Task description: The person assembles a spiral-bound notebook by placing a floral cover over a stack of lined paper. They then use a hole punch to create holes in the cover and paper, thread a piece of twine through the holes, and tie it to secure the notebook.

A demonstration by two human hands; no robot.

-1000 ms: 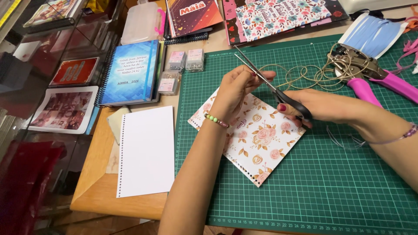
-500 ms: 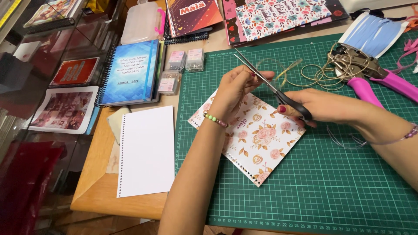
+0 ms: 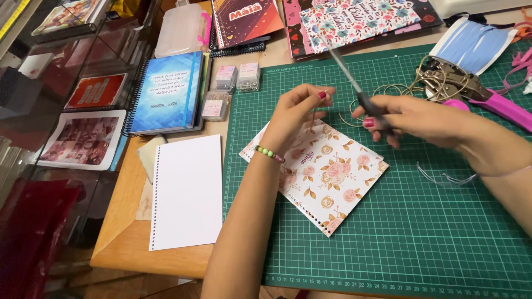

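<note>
A cutting mat [image 3: 399, 232] covers the tabletop [image 3: 127, 243] at right. On it, centre frame, lies a cover [image 3: 327, 171]; cord [image 3: 388, 91] and punch [image 3: 471, 88] upper right. Left of the mat lies a sheet [image 3: 185, 191], a notebook [image 3: 166, 91] behind it.

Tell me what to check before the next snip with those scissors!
1. Scissors held firmly in the right hand: ok.
2. Thin cord pinched in the left hand: cannot tell, too fine to see.
3. Left fingers apart from the blades: ok, a gap shows.
4. Flowery card lying flat on the green cutting mat: ok.
5. Golden cord pile free of the blades: cannot tell, it lies right behind them.
</note>
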